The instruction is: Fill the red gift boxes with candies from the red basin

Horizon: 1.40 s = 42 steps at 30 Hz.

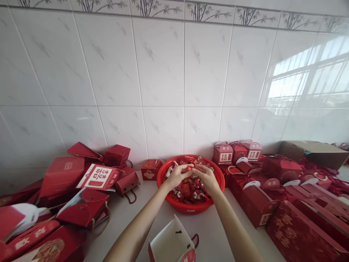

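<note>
Small red-wrapped candies (186, 188) — heaped in the round, bright-red plastic basin (188, 209), centre of frame. Left hand (177, 176) and right hand (207, 179) both over the heap, fingers curled, tips nearly meeting; a small red glossy piece (190, 168) shows between the fingertips, but can't tell whether either hand grips it. Candies should be light, firm inside, slick and crinkly outside; best pinched across the middle, since wrapper ends would likely slip or tear. They point every which way, no common direction; long axis of the piece at the fingertips is too hidden to tell. White-lined red cardboard box (169, 241), bottom centre, stands open, mouth up, one flap raised toward the basin, dark red cord loop (195, 240) at its right — probably light, stiff but easy to crease, so hold it by the side walls
</note>
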Each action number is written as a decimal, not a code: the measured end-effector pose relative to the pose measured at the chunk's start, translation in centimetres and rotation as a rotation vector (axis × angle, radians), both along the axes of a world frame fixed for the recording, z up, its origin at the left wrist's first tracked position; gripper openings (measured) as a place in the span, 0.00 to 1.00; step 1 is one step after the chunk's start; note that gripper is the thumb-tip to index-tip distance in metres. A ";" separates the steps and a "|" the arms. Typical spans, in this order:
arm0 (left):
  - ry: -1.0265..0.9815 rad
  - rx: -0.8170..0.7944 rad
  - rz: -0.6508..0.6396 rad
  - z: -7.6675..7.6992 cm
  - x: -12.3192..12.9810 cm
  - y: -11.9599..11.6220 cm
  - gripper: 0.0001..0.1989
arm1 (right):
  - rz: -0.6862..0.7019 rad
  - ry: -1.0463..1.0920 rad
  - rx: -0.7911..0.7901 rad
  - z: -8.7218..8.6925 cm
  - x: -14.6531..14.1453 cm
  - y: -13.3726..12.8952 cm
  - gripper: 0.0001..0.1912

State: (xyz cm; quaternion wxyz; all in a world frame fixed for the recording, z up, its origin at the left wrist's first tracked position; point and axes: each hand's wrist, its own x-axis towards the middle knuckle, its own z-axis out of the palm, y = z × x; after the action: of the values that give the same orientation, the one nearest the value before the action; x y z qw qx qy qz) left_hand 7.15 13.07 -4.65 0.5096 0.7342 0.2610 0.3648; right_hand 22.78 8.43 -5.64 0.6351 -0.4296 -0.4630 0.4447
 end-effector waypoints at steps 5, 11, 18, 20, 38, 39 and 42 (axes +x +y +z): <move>0.046 0.037 0.101 -0.4 -0.4 0.0 0.32 | 0.063 0.136 -0.153 -0.9 -2.5 0.1 0.21; 0.226 -0.114 -0.010 -1.3 -0.1 -0.5 0.36 | 0.147 0.100 -0.206 -1.6 -2.9 0.3 0.17; 0.274 0.264 0.354 -0.7 -0.1 0.8 0.23 | -0.036 0.403 -0.181 0.0 -0.5 0.7 0.12; 0.331 0.249 0.365 -0.9 -0.4 1.2 0.18 | -0.060 0.440 -0.187 0.2 1.0 1.0 0.11; 0.730 0.244 0.215 -2.2 0.2 2.6 0.29 | -0.057 0.449 -0.217 -0.2 3.9 0.8 0.05; 0.718 0.248 0.208 -2.2 0.2 2.8 0.29 | -0.057 0.439 -0.214 -0.2 3.8 0.8 0.06; 0.666 0.259 0.210 -2.1 0.2 2.8 0.31 | -0.060 0.426 -0.211 -0.1 3.7 0.7 0.06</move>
State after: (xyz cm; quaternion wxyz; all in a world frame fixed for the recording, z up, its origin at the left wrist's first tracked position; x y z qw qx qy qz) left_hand 7.32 15.92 -6.73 0.2593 0.8403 0.4381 0.1865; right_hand 26.43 9.14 -5.70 0.6830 -0.4035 -0.2567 0.5522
